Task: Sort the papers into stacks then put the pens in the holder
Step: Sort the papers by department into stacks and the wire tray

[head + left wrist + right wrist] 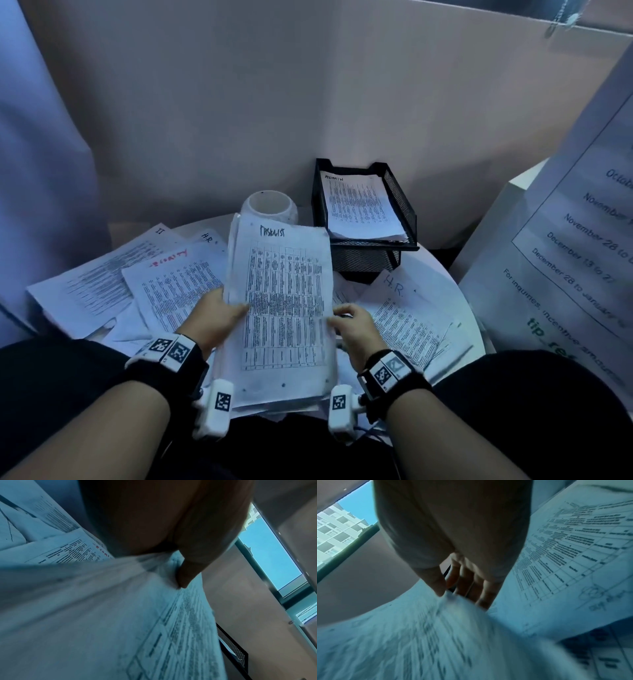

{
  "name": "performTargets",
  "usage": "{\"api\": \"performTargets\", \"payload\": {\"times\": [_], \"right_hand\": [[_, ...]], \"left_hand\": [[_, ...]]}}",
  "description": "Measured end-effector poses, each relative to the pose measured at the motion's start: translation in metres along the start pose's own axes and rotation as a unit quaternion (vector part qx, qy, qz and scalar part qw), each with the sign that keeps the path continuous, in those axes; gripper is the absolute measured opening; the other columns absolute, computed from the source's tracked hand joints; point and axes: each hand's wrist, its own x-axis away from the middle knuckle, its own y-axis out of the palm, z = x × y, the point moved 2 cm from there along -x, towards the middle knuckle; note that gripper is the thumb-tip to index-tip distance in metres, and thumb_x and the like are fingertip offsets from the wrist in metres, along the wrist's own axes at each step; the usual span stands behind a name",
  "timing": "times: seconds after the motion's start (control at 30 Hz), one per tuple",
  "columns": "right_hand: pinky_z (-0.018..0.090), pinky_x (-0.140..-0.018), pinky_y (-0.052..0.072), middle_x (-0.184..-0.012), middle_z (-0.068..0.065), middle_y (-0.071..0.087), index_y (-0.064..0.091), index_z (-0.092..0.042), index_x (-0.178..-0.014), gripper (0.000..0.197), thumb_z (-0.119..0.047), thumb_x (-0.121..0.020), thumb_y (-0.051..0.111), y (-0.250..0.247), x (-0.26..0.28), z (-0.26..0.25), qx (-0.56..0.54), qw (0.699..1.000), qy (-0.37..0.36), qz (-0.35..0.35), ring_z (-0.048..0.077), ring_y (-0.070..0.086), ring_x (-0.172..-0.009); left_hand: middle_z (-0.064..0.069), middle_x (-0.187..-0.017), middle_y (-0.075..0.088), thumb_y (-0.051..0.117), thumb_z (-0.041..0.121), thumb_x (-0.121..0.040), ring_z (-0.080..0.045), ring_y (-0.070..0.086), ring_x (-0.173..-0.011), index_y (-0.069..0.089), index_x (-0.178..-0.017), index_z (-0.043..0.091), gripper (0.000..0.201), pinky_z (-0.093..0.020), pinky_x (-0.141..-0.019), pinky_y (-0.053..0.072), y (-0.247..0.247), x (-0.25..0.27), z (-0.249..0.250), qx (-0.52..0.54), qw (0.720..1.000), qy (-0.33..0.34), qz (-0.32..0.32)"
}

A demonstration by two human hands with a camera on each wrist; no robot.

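Atop held sheaf: perhaps "TASKLIST".

Between my left hand and my right hand I hold a sheaf of papers above the round table. Behind it stands the holder, with the mesh tray to its right, papers inside. Loose sheets lie on the table on both sides.
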Motion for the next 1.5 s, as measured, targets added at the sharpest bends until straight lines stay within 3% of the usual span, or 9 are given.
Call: {"api": "performTargets", "payload": {"times": [0.1,0.2,0.33,0.47,0.73,0.93,1.13,1.33,1.5], "right_hand": [[0.04,-0.077,0.06,-0.1,0.007,0.071,0.068,-0.013,-0.097,0.01,-0.008,-0.088,0.069,-0.032,-0.006,0.004,0.078,0.978,-0.007,0.195,0.023,0.067,-0.086],[0.029,-0.06,0.054,-0.102,0.011,0.07,0.065,-0.018,-0.096,0.013,-0.01,-0.086,0.068,-0.07,-0.008,0.019,0.099,0.938,0.039,0.331,0.022,0.065,-0.077],[0.04,-0.094,0.052,-0.131,0.013,0.048,0.056,-0.024,-0.104,0.03,-0.016,-0.079,0.07,-0.096,-0.008,0.033,0.144,0.903,0.125,0.385,0.037,0.051,-0.115],[0.049,-0.106,0.044,-0.14,0.011,0.03,0.044,-0.029,-0.126,0.058,-0.02,-0.073,0.066,-0.098,-0.005,0.041,0.183,0.895,0.186,0.361,0.038,0.042,-0.125],[0.048,-0.093,0.051,-0.144,0.02,0.045,0.023,-0.024,-0.155,0.077,0.002,-0.089,0.053,-0.095,-0.008,0.043,0.062,0.906,0.113,0.403,0.041,0.058,-0.115],[0.033,-0.091,0.046,-0.141,0.024,0.057,0.053,0.012,-0.136,0.038,0.005,-0.099,0.045,-0.088,-0.008,0.023,-0.01,0.912,0.145,0.382,0.04,0.06,-0.124],[0.042,-0.098,0.056,-0.129,0.023,0.065,0.067,-0.005,-0.106,0.015,-0.009,-0.099,0.055,-0.059,-0.007,0.02,-0.057,0.965,0.178,0.185,0.038,0.066,-0.114],[0.059,-0.085,0.059,-0.105,0.025,0.069,0.059,0.008,-0.107,0.019,0.008,-0.089,0.056,-0.044,-0.01,0.022,-0.123,0.965,0.148,0.177,0.044,0.072,-0.094],[0.039,-0.07,0.056,-0.085,0.009,0.058,0.055,-0.014,-0.085,0.018,-0.003,-0.073,0.063,-0.066,-0.028,0.039,-0.113,0.964,0.179,0.159,0.025,0.061,-0.072]], "left_hand": [[-0.016,-0.08,0.065,0.069,0.009,-0.095,-0.028,0.061,-0.075,0.065,-0.091,0.006,0.007,-0.047,-0.079,0.055,-0.002,0.0,0.0,-0.01,1.0,0.001,0.014],[-0.017,-0.08,0.061,0.067,0.01,-0.096,-0.027,0.059,-0.075,0.063,-0.092,0.007,0.006,-0.044,-0.075,0.052,-0.004,0.0,0.001,-0.012,1.0,-0.004,0.013],[-0.018,-0.085,0.063,0.066,0.008,-0.096,-0.029,0.06,-0.077,0.063,-0.093,0.01,0.005,-0.051,-0.082,0.057,-0.004,0.0,0.003,-0.016,1.0,-0.003,0.016],[-0.018,-0.087,0.064,0.065,0.007,-0.097,-0.03,0.061,-0.077,0.062,-0.093,0.011,0.007,-0.049,-0.08,0.057,-0.004,0.002,0.004,-0.016,1.0,-0.006,0.016],[-0.015,-0.082,0.065,0.067,0.007,-0.095,-0.028,0.06,-0.074,0.063,-0.089,0.011,0.009,-0.048,-0.08,0.057,-0.006,0.004,0.007,-0.033,0.999,-0.009,0.035],[-0.021,-0.089,0.068,0.066,0.007,-0.094,-0.033,0.065,-0.078,0.064,-0.09,0.012,0.006,-0.053,-0.083,0.058,-0.012,0.002,0.004,-0.05,0.997,-0.028,0.061],[-0.023,-0.088,0.068,0.064,0.008,-0.092,-0.033,0.064,-0.076,0.064,-0.087,0.01,0.005,-0.049,-0.077,0.058,-0.028,-0.003,0.0,-0.061,0.991,-0.049,0.11],[-0.017,-0.078,0.064,0.061,0.005,-0.09,-0.031,0.06,-0.07,0.064,-0.085,0.005,0.006,-0.038,-0.067,0.049,-0.045,-0.004,0.001,-0.078,0.986,-0.047,0.137],[-0.025,-0.09,0.071,0.063,0.005,-0.088,-0.041,0.068,-0.085,0.065,-0.083,0.006,0.006,-0.04,-0.073,0.051,-0.069,-0.008,0.006,-0.058,0.982,-0.051,0.174]]}}
